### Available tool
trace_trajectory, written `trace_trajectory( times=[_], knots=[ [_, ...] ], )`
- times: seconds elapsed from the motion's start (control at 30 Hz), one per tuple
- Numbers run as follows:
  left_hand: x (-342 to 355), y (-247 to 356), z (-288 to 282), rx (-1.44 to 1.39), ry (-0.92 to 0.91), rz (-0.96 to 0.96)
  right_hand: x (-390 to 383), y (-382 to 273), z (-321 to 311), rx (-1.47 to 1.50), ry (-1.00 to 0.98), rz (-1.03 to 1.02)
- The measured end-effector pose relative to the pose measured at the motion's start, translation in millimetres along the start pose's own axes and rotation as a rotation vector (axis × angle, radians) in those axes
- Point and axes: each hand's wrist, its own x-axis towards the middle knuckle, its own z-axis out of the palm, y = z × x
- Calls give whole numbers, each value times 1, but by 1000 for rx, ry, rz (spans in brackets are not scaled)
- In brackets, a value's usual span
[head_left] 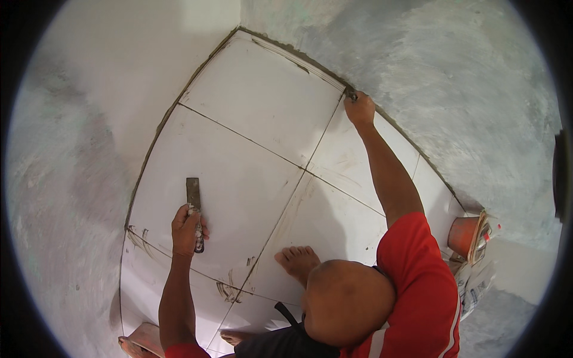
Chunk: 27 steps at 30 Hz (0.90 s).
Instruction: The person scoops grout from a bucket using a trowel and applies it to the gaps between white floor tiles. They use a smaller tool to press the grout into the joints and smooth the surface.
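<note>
One scraper (193,192) is over the tiles (239,173), the left hand (184,231) closed round its handle, while the right hand (360,110) grips a mostly hidden tool (351,95), seemingly low to suit the wall-side joint (316,63).

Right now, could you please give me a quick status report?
Left hand gripping scraper. Right hand at wall joint, closed on small dark object. Bare foot on floor tiles.

Between your left hand (184,231) and right hand (360,109), the tiled floor (250,158) lies open for passage, bounded by the grey wall (430,77) beside the latter and, nearer you, your knee (349,301) and foot (298,262).
</note>
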Motion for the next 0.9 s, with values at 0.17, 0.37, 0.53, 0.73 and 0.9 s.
trace_trajectory(
  times=[0.17, 0.37, 0.53, 0.73, 0.9],
  knots=[
    [-1, 2, -2, -12, 0, -10, 15, -23, 15, -15, -4, -80],
    [-1, 3, -2, -9, -12, -43, 31, -43, 28, 8, 26, -114],
    [-2, -2, -8, 57, -8, -33, 34, -64, 33, 60, -52, -117],
    [-4, 4, -4, 43, -13, -70, 53, -100, 54, 96, -45, -124],
    [-3, 2, -7, -12, -36, -58, 68, -126, 75, 84, -61, -122]
  ],
)
